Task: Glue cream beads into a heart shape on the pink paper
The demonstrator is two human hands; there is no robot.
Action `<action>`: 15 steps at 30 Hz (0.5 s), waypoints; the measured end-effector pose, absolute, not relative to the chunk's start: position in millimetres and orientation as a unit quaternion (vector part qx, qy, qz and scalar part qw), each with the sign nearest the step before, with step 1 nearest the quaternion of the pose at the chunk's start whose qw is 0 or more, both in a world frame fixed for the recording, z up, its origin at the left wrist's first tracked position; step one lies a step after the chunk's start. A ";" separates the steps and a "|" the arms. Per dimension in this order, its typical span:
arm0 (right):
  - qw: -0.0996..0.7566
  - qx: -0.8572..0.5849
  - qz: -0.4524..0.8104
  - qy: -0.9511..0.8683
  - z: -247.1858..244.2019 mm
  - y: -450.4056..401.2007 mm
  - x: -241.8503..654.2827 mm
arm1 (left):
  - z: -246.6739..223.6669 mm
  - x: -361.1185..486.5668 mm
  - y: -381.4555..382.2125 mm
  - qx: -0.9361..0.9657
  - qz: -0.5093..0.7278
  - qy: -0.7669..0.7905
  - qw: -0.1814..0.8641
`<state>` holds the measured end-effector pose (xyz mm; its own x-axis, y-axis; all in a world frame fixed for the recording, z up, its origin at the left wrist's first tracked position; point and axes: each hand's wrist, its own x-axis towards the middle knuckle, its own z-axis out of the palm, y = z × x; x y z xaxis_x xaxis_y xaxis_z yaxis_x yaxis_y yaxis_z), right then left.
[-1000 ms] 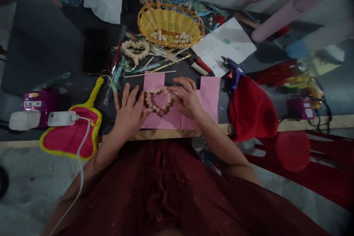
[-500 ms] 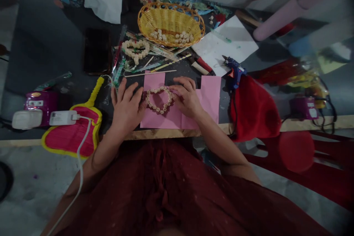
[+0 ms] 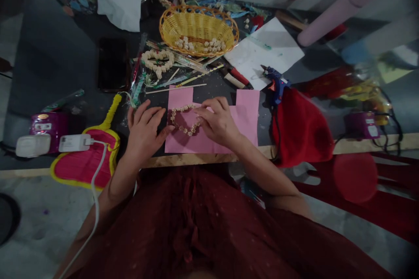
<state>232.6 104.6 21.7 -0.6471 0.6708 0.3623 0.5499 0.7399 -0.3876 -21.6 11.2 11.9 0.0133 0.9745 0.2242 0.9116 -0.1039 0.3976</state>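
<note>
A heart-shaped ring [image 3: 190,132] of small pale bead-like pieces lies on a pink sheet of paper [image 3: 247,117] near the table's front edge. My right hand [image 3: 218,123] covers the right side of this ring, its thumb and fingers pinched together there. My left hand [image 3: 145,130] rests at the left, fingers spread, with the thumb tip against or very close to the ring's left edge. Behind them, a second pale heart-shaped piece [image 3: 159,60] lies among thin sticks. Part of the first ring is hidden under my right fingers.
A yellow wicker basket [image 3: 196,19] holding pale pieces stands behind the sticks. To the right are a blue glue gun [image 3: 276,83], pliers [image 3: 237,77], white paper [image 3: 266,52] and red cloth [image 3: 299,128]. At left lie a phone [image 3: 113,65], a pink-and-yellow fan [image 3: 88,161] and a white-cabled plug [image 3: 75,142].
My right hand has shifted slightly left over the ring, its fingers now curled into a pinch at the right side. My left hand has moved slightly left, still spread.
</note>
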 end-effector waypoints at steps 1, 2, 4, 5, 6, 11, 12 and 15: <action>0.225 -0.328 0.115 -0.910 25.3 100.9 228.9 | 10.3 -22.8 7.7 0.717 0.222 0.658 0.066; 0.202 -0.319 0.107 -0.920 28.5 97.6 224.8 | 9.0 -24.1 4.2 0.724 0.219 0.652 0.062; 0.158 -0.309 0.090 -0.933 33.2 92.7 215.9 | 7.3 -26.4 -2.7 0.734 0.211 0.644 0.052; 0.140 -0.307 0.083 -0.938 34.9 91.2 211.5 | 6.9 -27.2 -5.8 0.737 0.208 0.641 0.049; 0.125 -0.307 0.077 -0.940 36.1 90.4 207.2 | 6.7 -27.6 -8.6 0.740 0.205 0.639 0.049; 0.079 -0.316 0.077 -0.942 37.7 91.3 192.9 | 9.2 -25.7 -16.0 0.739 0.203 0.639 0.070; 0.076 -0.319 0.078 -0.942 37.3 91.6 191.5 | 9.9 -25.2 -16.3 0.737 0.202 0.641 0.076; 0.075 -0.325 0.075 -0.940 35.7 91.5 188.6 | 10.9 -24.3 -16.5 0.736 0.199 0.641 0.086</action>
